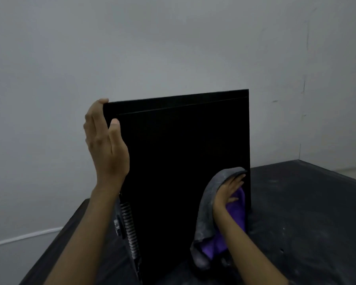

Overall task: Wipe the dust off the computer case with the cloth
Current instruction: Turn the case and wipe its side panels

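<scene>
- The right hand [227, 194] lies flat against the lower right part of the computer case [177, 161], fingers straight and spread a little, pressing the cloth [209, 202] onto the dark panel; the fingertips reach close to the case's right edge.
- The cloth is grey on its outer side and purple on the inner; it drapes over and around the right hand, a grey fold arching above the fingers and the rest hanging down along the wrist toward the foot of the case.
- The left hand [104, 145] holds the upper left corner of the case: fingers straight and running up the left side to the top corner, thumb lying on the front panel, so the edge sits between thumb and fingers.
- The computer case stands upright on the counter [306, 212], its broad black panel facing the camera; along its lower left edge a ribbed metal strip [130, 227] shows.
- The counter is dark, with pale dusty marks to the right of the case.
- Behind the case rises a plain pale wall [173, 48]; a white line [25, 236] runs low on it, left of the case.
</scene>
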